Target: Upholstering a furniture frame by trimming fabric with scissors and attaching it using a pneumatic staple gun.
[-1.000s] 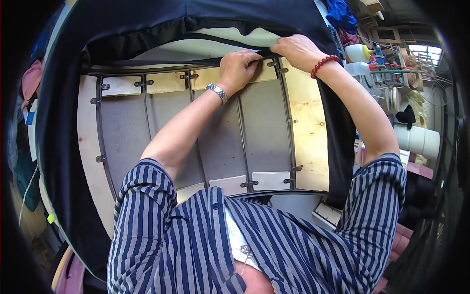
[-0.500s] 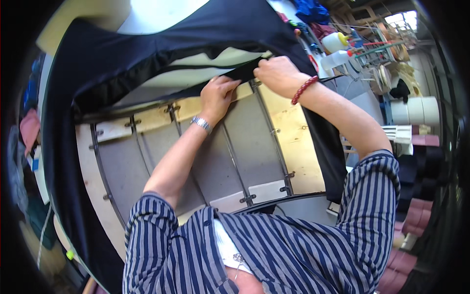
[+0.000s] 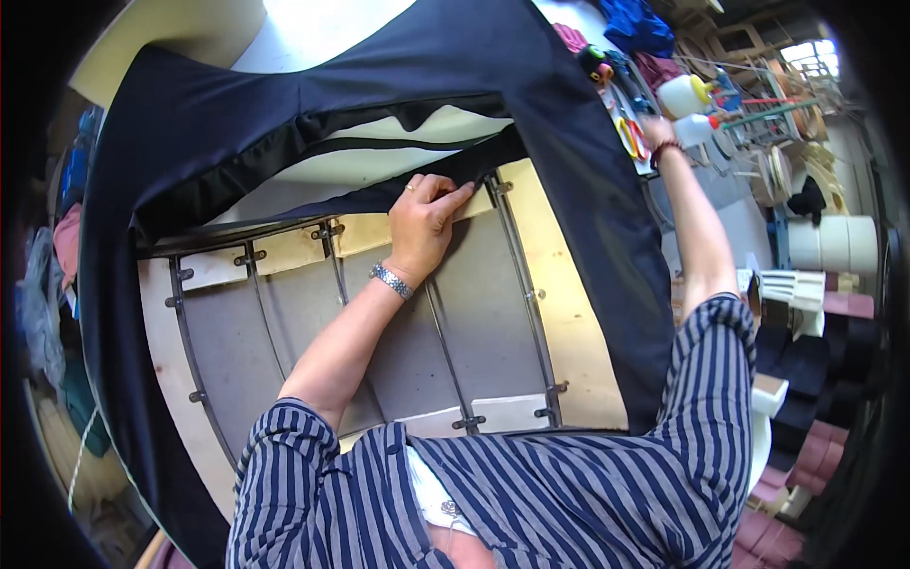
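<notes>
Centrally, the left hand (image 3: 425, 220) lies flat on the edge of the dark fabric cover (image 3: 379, 85), its fingers (image 3: 453, 197) pressed together and pinning that edge down against the wooden frame (image 3: 559, 284). The fabric is stretched over the frame, wrapping its rim from nine o'clock, across twelve and down past three. Inside the frame, thin metal rods (image 3: 436, 322) run across grey webbing (image 3: 483, 303), clipped to pale plywood panels. At about two o'clock, the right hand (image 3: 656, 128) reaches away to the cluttered bench (image 3: 654, 171), beside a pair of yellow-handled scissors (image 3: 628, 136) and white squeeze bottles (image 3: 684, 95); whether its fingers are closed on anything cannot be told. A red bead bracelet (image 3: 666, 147) circles that wrist, a metal watch (image 3: 391, 281) the left one.
</notes>
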